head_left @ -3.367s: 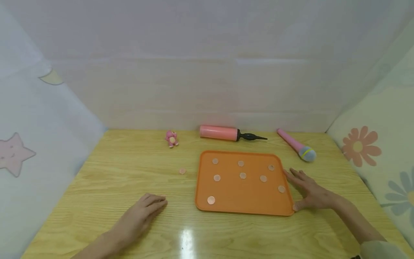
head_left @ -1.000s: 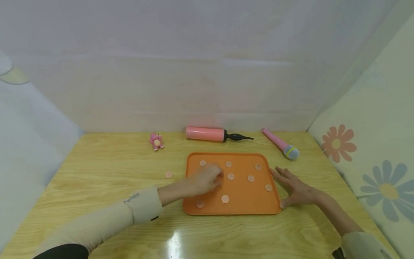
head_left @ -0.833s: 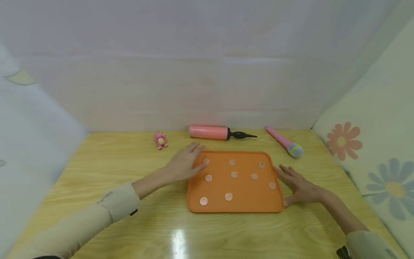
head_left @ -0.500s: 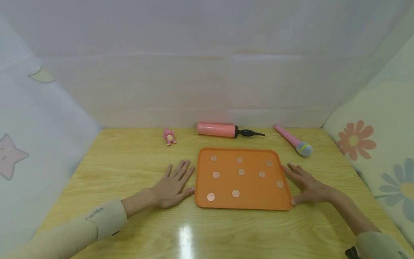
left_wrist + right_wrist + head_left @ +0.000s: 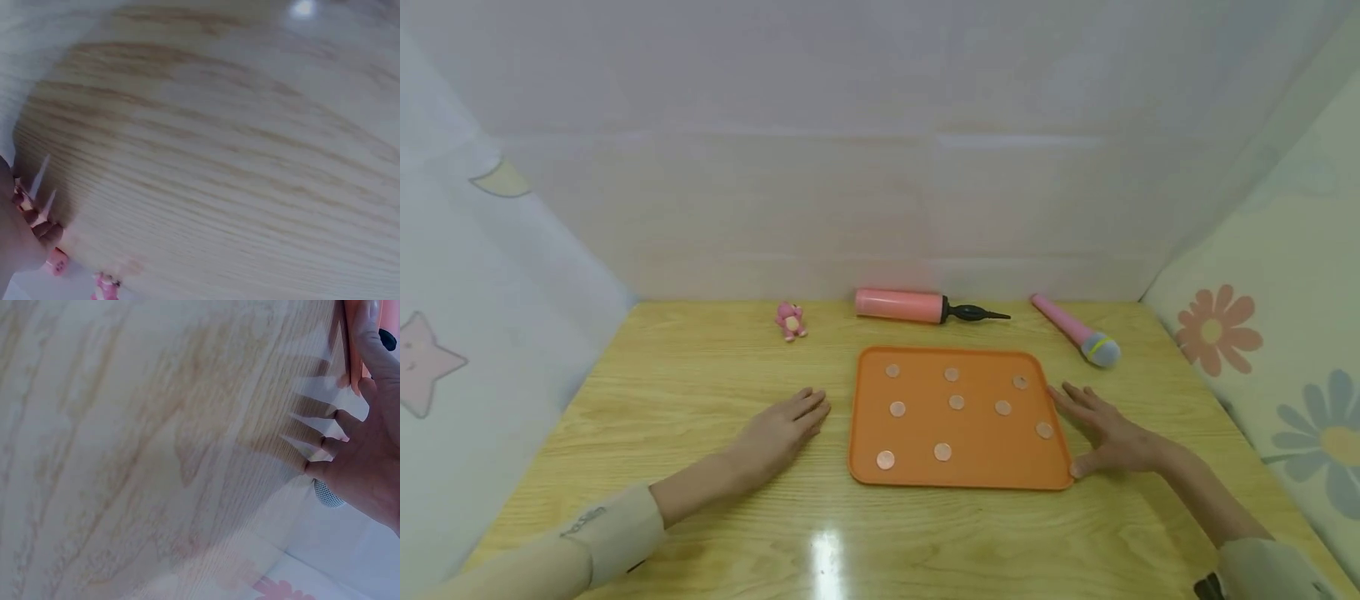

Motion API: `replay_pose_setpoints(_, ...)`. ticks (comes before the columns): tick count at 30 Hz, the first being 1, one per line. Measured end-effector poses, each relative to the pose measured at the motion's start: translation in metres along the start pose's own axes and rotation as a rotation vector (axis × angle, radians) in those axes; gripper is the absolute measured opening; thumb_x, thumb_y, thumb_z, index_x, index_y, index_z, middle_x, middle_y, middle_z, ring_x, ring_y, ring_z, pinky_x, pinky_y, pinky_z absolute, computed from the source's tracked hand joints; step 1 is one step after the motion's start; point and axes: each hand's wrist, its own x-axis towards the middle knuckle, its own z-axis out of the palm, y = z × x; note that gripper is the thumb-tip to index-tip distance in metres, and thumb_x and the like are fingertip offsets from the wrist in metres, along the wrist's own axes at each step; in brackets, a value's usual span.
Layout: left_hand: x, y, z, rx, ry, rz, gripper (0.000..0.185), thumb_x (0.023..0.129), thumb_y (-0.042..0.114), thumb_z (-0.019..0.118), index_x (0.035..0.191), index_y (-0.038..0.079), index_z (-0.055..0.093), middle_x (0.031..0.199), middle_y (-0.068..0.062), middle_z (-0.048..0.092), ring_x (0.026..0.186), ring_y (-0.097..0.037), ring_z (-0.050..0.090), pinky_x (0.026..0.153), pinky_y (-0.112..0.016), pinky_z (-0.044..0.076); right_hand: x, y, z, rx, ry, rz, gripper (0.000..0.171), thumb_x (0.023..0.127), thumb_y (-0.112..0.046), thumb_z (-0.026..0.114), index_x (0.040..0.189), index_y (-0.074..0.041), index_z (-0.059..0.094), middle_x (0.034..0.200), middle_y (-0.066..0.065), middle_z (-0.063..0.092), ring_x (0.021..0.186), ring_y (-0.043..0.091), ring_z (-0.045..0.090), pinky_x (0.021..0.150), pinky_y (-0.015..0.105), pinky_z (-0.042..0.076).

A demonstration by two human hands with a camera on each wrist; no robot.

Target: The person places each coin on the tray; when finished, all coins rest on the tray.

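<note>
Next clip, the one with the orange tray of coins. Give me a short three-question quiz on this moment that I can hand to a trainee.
1. How many coins lie in the orange tray?
2. True or false: the left hand grips the pink pump.
3. Which thing lies nearest the right hand? A. the pink figurine B. the tray C. the toy microphone

Key
1. Nine, by the head view.
2. False. It lies flat on the table, left of the tray, holding nothing; the pump lies at the far edge.
3. B. The right hand rests on the table against the tray's right rim, thumb at its near right corner.
</note>
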Motion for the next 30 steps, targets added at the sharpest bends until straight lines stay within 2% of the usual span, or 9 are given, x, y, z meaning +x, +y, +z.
replay_pose_setpoints(3, 0.0, -0.012, 0.0, -0.082, 0.093, 0.008, 0.025, 0.083, -0.001, 0.074, 0.107, -0.003, 0.07, 0.109, -0.017, 0.066, 0.101, -0.031, 0.062, 0.084, -0.037, 0.054, 0.0, 0.0, 0.0, 0.006, -0.009, 0.006, 0.112, 0.07, -0.035, 0.086, 0.155, -0.005, 0.02, 0.149, 0.043, 0.007, 0.127, 0.072, -0.003, 0.085, 0.086, 0.006)
replay_pose_setpoints(6, 0.003, -0.021, -0.004, -0.126, 0.085, -0.022, 0.018, 0.079, -0.002, 0.078, 0.095, 0.002, 0.072, 0.095, -0.007, 0.063, 0.089, -0.019, 0.058, 0.073, -0.028, 0.054, 0.0, 0.0, -0.001, -0.005, -0.017, 0.015, 0.113, 0.07, -0.035, 0.086, 0.155, -0.006, 0.018, 0.15, 0.042, 0.007, 0.128, 0.072, -0.003, 0.085, 0.086, 0.007)
replay_pose_setpoints(8, 0.008, -0.025, -0.007, -0.125, 0.037, -0.062, 0.015, 0.078, 0.001, 0.08, 0.09, 0.004, 0.07, 0.089, -0.003, 0.062, 0.083, -0.016, 0.057, 0.069, -0.026, 0.053, 0.0, 0.0, -0.002, -0.01, -0.021, 0.027, 0.113, 0.07, -0.035, 0.086, 0.156, -0.008, 0.018, 0.15, 0.041, 0.007, 0.128, 0.071, -0.003, 0.086, 0.085, 0.007)
replay_pose_setpoints(13, 0.024, -0.035, -0.017, -0.164, -0.163, -0.222, 0.015, 0.081, 0.01, 0.079, 0.087, 0.004, 0.067, 0.085, -0.002, 0.059, 0.076, -0.015, 0.059, 0.067, -0.027, 0.052, -0.002, -0.002, -0.005, -0.007, -0.021, 0.054, 0.113, 0.07, -0.033, 0.087, 0.156, -0.01, 0.017, 0.151, 0.04, 0.007, 0.13, 0.069, -0.004, 0.087, 0.085, 0.005)
replay_pose_setpoints(16, 0.029, -0.037, -0.022, -0.204, -0.269, -0.295, 0.014, 0.084, 0.013, 0.078, 0.087, 0.005, 0.066, 0.083, -0.002, 0.058, 0.074, -0.013, 0.056, 0.065, -0.028, 0.05, -0.002, -0.003, -0.004, -0.002, -0.029, 0.057, 0.112, 0.071, -0.033, 0.086, 0.156, -0.01, 0.018, 0.152, 0.04, 0.007, 0.13, 0.069, -0.004, 0.087, 0.085, 0.005)
replay_pose_setpoints(20, 0.035, -0.042, -0.023, -0.278, -0.332, -0.348, 0.015, 0.085, 0.017, 0.077, 0.086, 0.006, 0.067, 0.078, 0.002, 0.06, 0.07, -0.01, 0.054, 0.063, -0.029, 0.048, -0.002, -0.003, -0.003, -0.025, -0.035, 0.055, 0.112, 0.071, -0.036, 0.086, 0.156, -0.009, 0.019, 0.151, 0.04, 0.008, 0.13, 0.069, -0.002, 0.087, 0.085, 0.007)
replay_pose_setpoints(23, 0.048, -0.047, -0.019, -0.363, -0.326, -0.396, 0.015, 0.083, 0.019, 0.079, 0.082, 0.007, 0.069, 0.073, 0.004, 0.064, 0.066, -0.009, 0.055, 0.061, -0.027, 0.047, -0.002, -0.002, -0.003, -0.019, -0.03, 0.057, 0.112, 0.071, -0.036, 0.086, 0.156, -0.007, 0.019, 0.151, 0.041, 0.008, 0.129, 0.07, -0.002, 0.086, 0.085, 0.006)
replay_pose_setpoints(25, 0.059, -0.049, -0.018, -0.398, -0.295, -0.418, 0.014, 0.081, 0.018, 0.081, 0.079, 0.008, 0.071, 0.07, 0.005, 0.065, 0.064, -0.009, 0.055, 0.059, -0.027, 0.047, -0.002, -0.002, -0.003, -0.021, -0.025, 0.056, 0.112, 0.07, -0.036, 0.086, 0.155, -0.007, 0.019, 0.151, 0.041, 0.008, 0.129, 0.07, -0.002, 0.087, 0.085, 0.006)
replay_pose_setpoints(30, 0.097, -0.041, -0.024, -0.396, -0.195, -0.449, 0.015, 0.081, 0.019, 0.081, 0.074, 0.009, 0.072, 0.073, 0.002, 0.068, 0.063, -0.011, 0.054, 0.058, -0.028, 0.045, 0.001, -0.002, -0.003, -0.047, -0.02, 0.048, 0.112, 0.07, -0.039, 0.086, 0.154, -0.003, 0.021, 0.15, 0.041, 0.009, 0.129, 0.07, 0.0, 0.088, 0.084, 0.007)
